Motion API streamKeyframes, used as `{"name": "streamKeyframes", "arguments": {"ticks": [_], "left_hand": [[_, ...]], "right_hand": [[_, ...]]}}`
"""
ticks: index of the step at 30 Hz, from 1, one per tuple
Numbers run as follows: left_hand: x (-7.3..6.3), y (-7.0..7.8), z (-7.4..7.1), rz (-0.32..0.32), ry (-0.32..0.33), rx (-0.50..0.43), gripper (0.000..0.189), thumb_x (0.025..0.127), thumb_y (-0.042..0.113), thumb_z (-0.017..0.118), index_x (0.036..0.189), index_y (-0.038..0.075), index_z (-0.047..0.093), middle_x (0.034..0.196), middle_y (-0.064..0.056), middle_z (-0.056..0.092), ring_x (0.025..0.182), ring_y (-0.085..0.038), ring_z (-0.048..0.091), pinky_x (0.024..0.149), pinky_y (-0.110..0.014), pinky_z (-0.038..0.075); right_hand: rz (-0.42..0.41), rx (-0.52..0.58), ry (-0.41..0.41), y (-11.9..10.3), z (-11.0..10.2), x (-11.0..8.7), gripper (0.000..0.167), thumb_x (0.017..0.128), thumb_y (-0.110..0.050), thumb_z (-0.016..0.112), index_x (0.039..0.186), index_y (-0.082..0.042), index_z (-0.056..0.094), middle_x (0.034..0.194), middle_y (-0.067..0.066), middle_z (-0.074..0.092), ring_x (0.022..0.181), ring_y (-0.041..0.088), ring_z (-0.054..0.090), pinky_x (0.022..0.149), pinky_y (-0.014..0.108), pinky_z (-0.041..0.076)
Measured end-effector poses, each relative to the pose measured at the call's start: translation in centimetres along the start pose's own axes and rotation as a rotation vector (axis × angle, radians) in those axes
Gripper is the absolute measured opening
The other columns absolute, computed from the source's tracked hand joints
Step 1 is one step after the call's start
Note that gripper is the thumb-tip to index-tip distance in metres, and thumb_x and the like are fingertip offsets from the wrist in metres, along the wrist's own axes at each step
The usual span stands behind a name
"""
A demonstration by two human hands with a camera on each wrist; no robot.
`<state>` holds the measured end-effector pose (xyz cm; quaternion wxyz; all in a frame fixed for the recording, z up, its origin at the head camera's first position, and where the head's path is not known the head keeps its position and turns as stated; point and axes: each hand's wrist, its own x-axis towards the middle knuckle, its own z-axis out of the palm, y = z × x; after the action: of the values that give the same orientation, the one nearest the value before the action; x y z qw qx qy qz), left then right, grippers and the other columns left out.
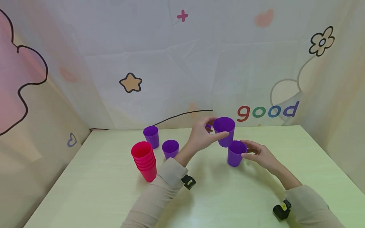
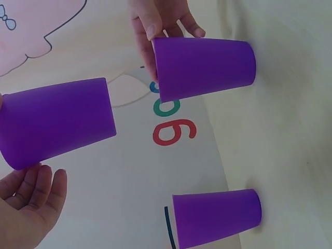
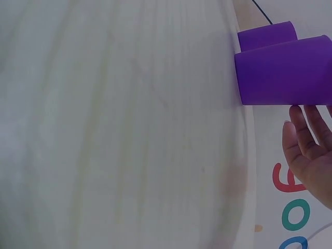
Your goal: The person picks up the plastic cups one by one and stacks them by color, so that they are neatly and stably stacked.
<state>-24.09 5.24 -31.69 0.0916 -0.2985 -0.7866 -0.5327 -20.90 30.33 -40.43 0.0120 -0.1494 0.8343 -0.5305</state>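
My left hand (image 1: pixel 203 134) holds a purple cup (image 1: pixel 224 133) upright in the air, thumb across its near side. In the left wrist view that raised cup (image 2: pixel 57 123) lies by my curled fingers. Just below and to its right, another purple cup (image 1: pixel 235 156) stands on the table. My right hand (image 1: pixel 263 156) grips this one near the rim from the right, thumb in front and fingers behind; the right wrist view has my fingers (image 3: pixel 303 129) at the cup's side (image 3: pixel 282 75). Mostly hidden behind my left hand is a further purple cup (image 1: pixel 208 127).
Left of my left forearm, a nested stack of several red cups (image 1: pixel 144 161) stands on the pale table (image 1: pixel 94 196). Two purple cups stand behind it, one farther back (image 1: pixel 151 136) and one nearer my forearm (image 1: pixel 170 148). A printed curtain (image 1: pixel 159 79) hangs along the table's back edge.
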Motion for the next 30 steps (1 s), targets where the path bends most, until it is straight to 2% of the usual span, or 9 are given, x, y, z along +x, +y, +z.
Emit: {"name": "streamKeyframes", "arguments": {"ticks": [3,9,17,22,30], "left_hand": [[0.3,0.0,0.6,0.017,0.000,0.005,0.047,0.070,0.029,0.078,0.108,0.008,0.060,0.093,0.004,0.060,0.085,-0.014,0.053,0.070,-0.020,0.046],[0.7,-0.2,1.7,0.020,-0.003,-0.017,0.046,0.071,0.029,0.078,0.108,0.008,0.060,0.095,0.003,0.060,0.086,-0.013,0.053,0.073,-0.026,0.048],[0.9,-0.6,2.8,-0.035,0.002,0.016,0.050,0.071,0.032,0.077,0.111,0.007,0.059,0.098,0.002,0.060,0.089,-0.010,0.052,0.069,-0.017,0.046],[1.0,-1.1,3.4,-0.043,0.015,0.009,0.051,0.070,0.033,0.078,0.111,0.008,0.059,0.095,0.005,0.060,0.088,-0.008,0.052,0.068,-0.017,0.046],[1.1,-1.2,4.1,-0.081,-0.019,-0.021,0.050,0.072,0.033,0.077,0.112,0.009,0.059,0.097,0.006,0.059,0.089,-0.006,0.050,0.069,-0.018,0.046]], "right_hand": [[-0.002,0.002,-0.003,0.0,0.0,-0.1,0.054,0.088,-0.014,0.060,0.134,0.003,0.038,0.129,0.025,0.045,0.106,0.034,0.049,0.078,0.024,0.048],[-0.003,0.000,-0.005,-0.1,0.0,-0.1,0.054,0.089,-0.015,0.059,0.135,0.003,0.038,0.131,0.026,0.043,0.108,0.037,0.048,0.078,0.023,0.048],[0.006,-0.015,-0.007,-0.1,0.0,-0.1,0.055,0.089,-0.016,0.059,0.136,0.003,0.036,0.133,0.026,0.040,0.110,0.038,0.046,0.079,0.022,0.047],[0.017,-0.025,-0.002,-0.2,0.0,-0.1,0.056,0.089,-0.016,0.059,0.136,0.004,0.035,0.132,0.027,0.041,0.110,0.039,0.046,0.079,0.021,0.046],[0.015,-0.016,-0.004,-0.1,0.0,0.0,0.057,0.089,-0.015,0.059,0.136,0.006,0.034,0.132,0.027,0.042,0.111,0.039,0.046,0.080,0.021,0.046]]}}
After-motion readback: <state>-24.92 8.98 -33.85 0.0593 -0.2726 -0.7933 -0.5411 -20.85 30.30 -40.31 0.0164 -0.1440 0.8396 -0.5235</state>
